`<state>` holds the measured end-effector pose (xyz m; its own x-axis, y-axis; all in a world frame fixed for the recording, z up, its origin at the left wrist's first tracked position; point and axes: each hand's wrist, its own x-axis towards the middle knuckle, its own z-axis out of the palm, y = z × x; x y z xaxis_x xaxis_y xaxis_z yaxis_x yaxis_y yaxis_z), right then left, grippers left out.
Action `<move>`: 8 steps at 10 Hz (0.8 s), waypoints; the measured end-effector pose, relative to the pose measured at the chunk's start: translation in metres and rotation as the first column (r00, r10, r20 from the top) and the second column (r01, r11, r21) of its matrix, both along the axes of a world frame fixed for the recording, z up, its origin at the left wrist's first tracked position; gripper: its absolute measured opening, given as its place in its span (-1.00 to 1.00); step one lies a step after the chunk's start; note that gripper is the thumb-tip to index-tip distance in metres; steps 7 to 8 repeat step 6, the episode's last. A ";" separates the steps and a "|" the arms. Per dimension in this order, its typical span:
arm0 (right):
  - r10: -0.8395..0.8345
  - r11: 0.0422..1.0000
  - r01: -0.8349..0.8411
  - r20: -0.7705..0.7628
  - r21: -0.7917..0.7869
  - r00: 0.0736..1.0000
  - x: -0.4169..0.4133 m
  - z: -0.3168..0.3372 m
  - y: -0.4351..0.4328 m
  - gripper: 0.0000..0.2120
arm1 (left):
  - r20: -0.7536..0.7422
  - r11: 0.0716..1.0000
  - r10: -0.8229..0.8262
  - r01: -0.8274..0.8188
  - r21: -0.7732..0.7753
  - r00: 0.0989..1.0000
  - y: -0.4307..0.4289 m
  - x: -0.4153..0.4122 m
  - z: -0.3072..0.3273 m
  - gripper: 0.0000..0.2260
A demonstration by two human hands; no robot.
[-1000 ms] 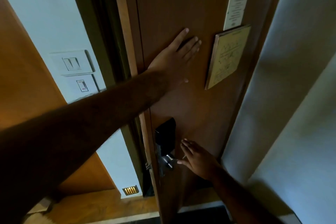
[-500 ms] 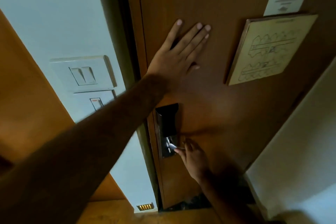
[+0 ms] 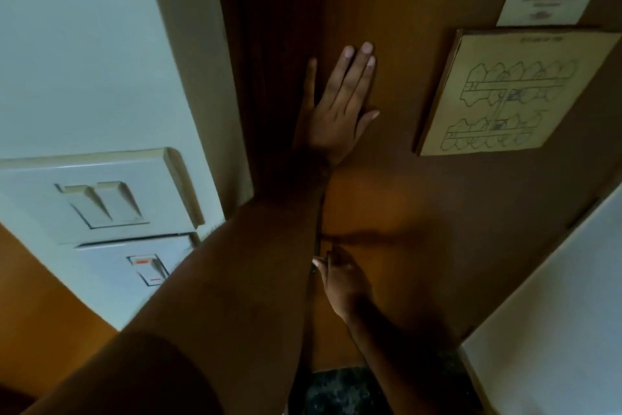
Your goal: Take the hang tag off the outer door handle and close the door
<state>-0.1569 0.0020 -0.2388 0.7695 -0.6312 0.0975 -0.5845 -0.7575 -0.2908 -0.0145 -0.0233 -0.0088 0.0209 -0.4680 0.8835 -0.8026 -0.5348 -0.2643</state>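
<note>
While the left hand [image 3: 336, 111] lay flat and spread on the door [image 3: 420, 212], the right hand [image 3: 340, 280] below it curled at the lock [image 3: 316, 266], grip unclear. The door reached the frame; no hang tag showed.

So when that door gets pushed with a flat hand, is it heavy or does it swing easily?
Probably fairly heavy: the door looks like one solid wooden slab. It likely stays stiff, since it shows no bend under the left hand pressed flat on it. The framed plan sits flat against it and seems unlikely to shake loose.
</note>
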 end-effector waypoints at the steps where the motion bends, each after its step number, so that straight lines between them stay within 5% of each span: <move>1: 0.007 1.000 -0.007 0.027 -0.005 1.000 0.007 0.000 -0.005 -0.46 | 0.014 1.000 0.004 -0.004 0.002 1.000 -0.007 0.010 -0.001 -0.36; 4: 0.047 0.998 -0.045 0.061 -0.032 0.997 0.008 0.000 -0.009 -0.48 | 0.028 0.998 0.016 -0.014 -0.061 0.999 -0.011 0.013 -0.005 -0.37; 6: 0.113 0.973 -0.126 -0.076 -0.192 0.991 0.011 0.016 -0.022 -0.36 | 0.087 0.996 0.020 -0.013 -0.086 0.996 -0.013 0.011 -0.003 -0.37; 8: 0.113 0.973 -0.126 -0.076 -0.192 0.991 0.011 0.016 -0.022 -0.36 | 0.087 0.996 0.020 -0.013 -0.086 0.996 -0.013 0.011 -0.003 -0.37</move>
